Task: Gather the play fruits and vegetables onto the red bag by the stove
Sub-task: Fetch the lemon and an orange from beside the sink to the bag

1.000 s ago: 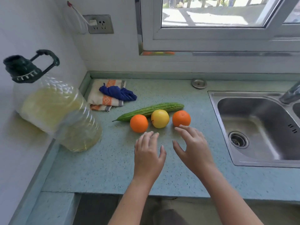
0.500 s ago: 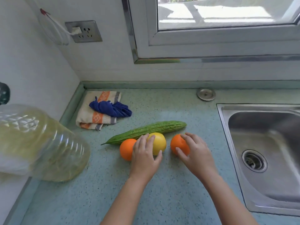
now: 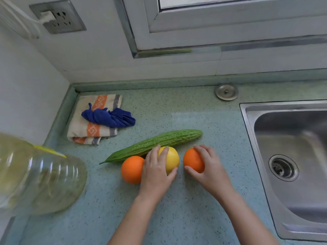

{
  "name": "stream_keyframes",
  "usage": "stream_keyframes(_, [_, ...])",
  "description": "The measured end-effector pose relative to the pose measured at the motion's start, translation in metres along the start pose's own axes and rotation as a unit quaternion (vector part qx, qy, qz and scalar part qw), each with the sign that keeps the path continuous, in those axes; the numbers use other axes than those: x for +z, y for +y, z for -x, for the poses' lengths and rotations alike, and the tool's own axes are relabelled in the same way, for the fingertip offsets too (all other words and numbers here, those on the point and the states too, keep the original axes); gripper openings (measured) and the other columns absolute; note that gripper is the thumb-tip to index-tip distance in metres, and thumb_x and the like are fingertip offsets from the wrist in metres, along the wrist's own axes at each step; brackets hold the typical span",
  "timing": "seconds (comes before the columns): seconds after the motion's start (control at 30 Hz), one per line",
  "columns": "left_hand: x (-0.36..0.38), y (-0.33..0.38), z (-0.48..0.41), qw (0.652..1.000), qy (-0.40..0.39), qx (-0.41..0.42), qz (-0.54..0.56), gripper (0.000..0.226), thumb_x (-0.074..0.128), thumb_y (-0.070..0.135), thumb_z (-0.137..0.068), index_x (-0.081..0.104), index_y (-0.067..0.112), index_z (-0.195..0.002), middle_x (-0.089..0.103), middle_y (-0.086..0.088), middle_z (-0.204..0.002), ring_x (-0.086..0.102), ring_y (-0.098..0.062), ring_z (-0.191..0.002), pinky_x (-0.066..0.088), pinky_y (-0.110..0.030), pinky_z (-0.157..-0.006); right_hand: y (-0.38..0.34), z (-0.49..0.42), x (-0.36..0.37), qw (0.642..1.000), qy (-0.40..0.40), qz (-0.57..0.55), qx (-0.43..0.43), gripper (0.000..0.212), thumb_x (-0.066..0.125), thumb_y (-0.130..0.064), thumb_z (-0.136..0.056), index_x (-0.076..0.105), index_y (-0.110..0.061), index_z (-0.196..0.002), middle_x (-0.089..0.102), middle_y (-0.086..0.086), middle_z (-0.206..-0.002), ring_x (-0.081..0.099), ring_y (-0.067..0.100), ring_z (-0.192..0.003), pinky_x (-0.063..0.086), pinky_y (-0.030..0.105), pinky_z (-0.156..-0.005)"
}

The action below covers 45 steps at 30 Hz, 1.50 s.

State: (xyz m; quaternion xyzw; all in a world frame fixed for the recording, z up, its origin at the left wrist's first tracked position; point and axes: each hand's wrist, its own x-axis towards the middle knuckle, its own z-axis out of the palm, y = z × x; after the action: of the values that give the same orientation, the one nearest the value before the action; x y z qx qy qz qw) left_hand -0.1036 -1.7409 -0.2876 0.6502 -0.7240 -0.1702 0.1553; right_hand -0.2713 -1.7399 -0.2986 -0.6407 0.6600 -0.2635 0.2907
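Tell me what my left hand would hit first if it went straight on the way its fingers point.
The left hand grips the yellow fruit; going straight on, it would probably meet the bitter gourd lying just behind, though the gap is hard to judge.

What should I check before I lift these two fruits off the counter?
1. Left hand grips the yellow fruit: ok.
2. Right hand grips the right orange: ok.
3. Left orange clear of the left hand: cannot tell, they sit very close.
4. Oil bottle apart from both hands: ok.
5. Red bag in sight: not ok, it is out of view.
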Motion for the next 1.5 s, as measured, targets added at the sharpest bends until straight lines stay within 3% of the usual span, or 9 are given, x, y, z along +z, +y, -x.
stream_keyframes(0.23, [0.005,-0.002,-0.001,1.000,-0.004,0.009,-0.022,0.072,0.074,0.031,-0.074,0.041,0.012,-0.135,0.036,-0.014,-0.141,0.034,-0.033,-0.128,0.035,-0.040,-0.101,0.001,-0.002,0.008,1.000,-0.004,-0.026,-0.001,0.068,0.077,-0.026,-0.069,0.046,-0.016,-0.129,0.042,0.010,-0.127,0.040,0.024,-0.118,0.032,0.027,-0.095])
stream_keyframes(0.4, [0.008,-0.002,-0.002,0.999,0.004,0.013,-0.035,0.076,0.082,0.028,-0.062,0.049,0.009,-0.128,0.047,-0.018,-0.131,0.047,-0.038,-0.118,0.044,-0.043,-0.091,-0.001,-0.002,0.008,1.000,0.000,-0.030,0.003,0.065,0.076,-0.026,-0.069,0.048,-0.016,-0.127,0.043,0.010,-0.125,0.042,0.024,-0.116,0.036,0.029,-0.094])
stream_keyframes(0.67, [-0.004,0.006,0.011,0.995,0.023,-0.027,0.090,0.073,0.074,0.032,-0.072,0.040,0.016,-0.135,0.037,-0.006,-0.137,0.034,-0.021,-0.126,0.027,-0.027,-0.102,-0.013,0.010,-0.007,0.999,0.018,-0.035,-0.004,0.063,0.076,-0.026,-0.070,0.048,-0.017,-0.126,0.043,0.006,-0.122,0.043,0.022,-0.112,0.040,0.031,-0.091])
stream_keyframes(0.97, [-0.050,0.007,0.055,0.975,0.096,-0.032,0.196,0.071,0.077,0.033,-0.069,0.041,0.026,-0.130,0.032,0.015,-0.122,0.033,0.000,-0.111,0.035,-0.023,-0.094,-0.052,0.045,-0.032,0.996,0.068,-0.036,-0.039,0.066,0.076,-0.028,-0.070,0.046,-0.018,-0.128,0.042,0.005,-0.124,0.043,0.021,-0.110,0.037,0.027,-0.084])
stream_keyframes(1.1, [-0.076,0.007,0.081,0.962,0.113,-0.041,0.246,0.070,0.076,0.032,-0.070,0.035,0.040,-0.125,0.030,0.016,-0.124,0.040,-0.006,-0.110,0.043,-0.025,-0.087,-0.076,0.065,-0.037,0.994,0.080,-0.034,-0.068,0.066,0.077,-0.028,-0.069,0.046,-0.022,-0.127,0.041,0.001,-0.123,0.044,0.019,-0.109,0.038,0.026,-0.082])
stream_keyframes(1.2, [-0.090,0.004,0.105,0.954,0.122,-0.033,0.271,0.070,0.076,0.032,-0.070,0.031,0.045,-0.123,0.031,0.015,-0.127,0.040,-0.005,-0.110,0.040,-0.013,-0.080,-0.096,0.083,-0.037,0.992,0.080,-0.041,-0.083,0.067,0.077,-0.028,-0.069,0.045,-0.023,-0.128,0.037,-0.006,-0.120,0.043,0.015,-0.106,0.038,0.024,-0.081])
stream_keyframes(1.33, [-0.101,-0.007,0.142,0.946,0.135,-0.030,0.294,0.071,0.076,0.030,-0.070,0.034,0.042,-0.125,0.032,0.015,-0.127,0.041,-0.002,-0.108,0.039,-0.001,-0.072,-0.116,0.110,-0.024,0.992,0.069,-0.046,-0.095,0.067,0.078,-0.026,-0.069,0.045,-0.021,-0.127,0.037,-0.007,-0.119,0.044,0.013,-0.104,0.033,0.011,-0.076])
stream_keyframes(1.5, [-0.102,-0.026,0.185,0.945,0.158,-0.040,0.283,0.072,0.073,0.045,-0.066,0.032,0.041,-0.126,0.032,0.013,-0.127,0.039,-0.002,-0.110,0.037,-0.004,-0.075,-0.130,0.143,-0.010,0.992,0.049,-0.037,-0.108,0.065,0.078,-0.025,-0.068,0.046,-0.020,-0.125,0.037,-0.008,-0.117,0.042,0.013,-0.102,0.035,0.022,-0.078])
